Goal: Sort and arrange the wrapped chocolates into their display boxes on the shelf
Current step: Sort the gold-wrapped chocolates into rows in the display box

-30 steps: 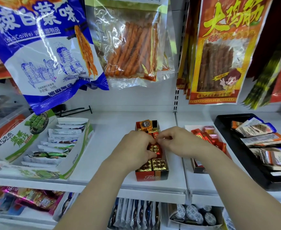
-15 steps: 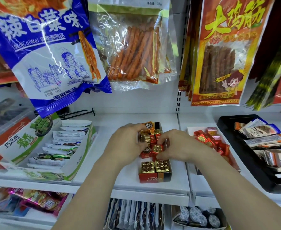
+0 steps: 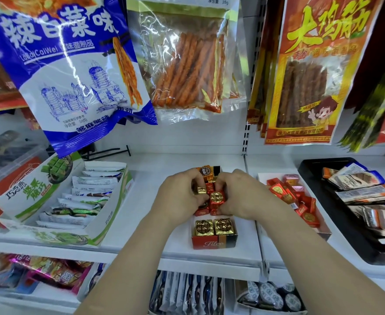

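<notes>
Left hand [image 3: 179,197]: over mid display box, back of hand up; grip curled in, thumb and fingers pinching the left side of the chocolate cluster [image 3: 216,197].
Right hand [image 3: 243,196]: opposite the left hand, at the same height; grip curled in, fingertips pinching the right side of the cluster.
Chocolate cluster: gold- and red-foil cubes bunched between both grips, over the middle section of the box. The top red cube shows a gold medallion. Whether the lower cubes rest on the box floor: cannot tell.
Orange-gold piece [image 3: 206,172]: at the rear of the cluster, tilted, just behind the fingertips.
Display box [image 3: 214,243]: red/black front wall, on the white shelf [image 3: 146,212], near the front edge.
Front row [image 3: 204,227]: 2 gold cubes side by side, touching, medallions up, just behind the front wall.
Red chocolates [image 3: 300,201]: loose pile in the adjacent box, right of the right hand.
Black tray [image 3: 357,235]: far right, holds flat wrapped bars.
Green-white box [image 3: 109,223]: left, well apart from the hands, holds a row of sachets.
Hanging bags: blue-white bag [image 3: 61,71], clear bag [image 3: 187,64] and orange-yellow bag [image 3: 312,71] above the shelf.
</notes>
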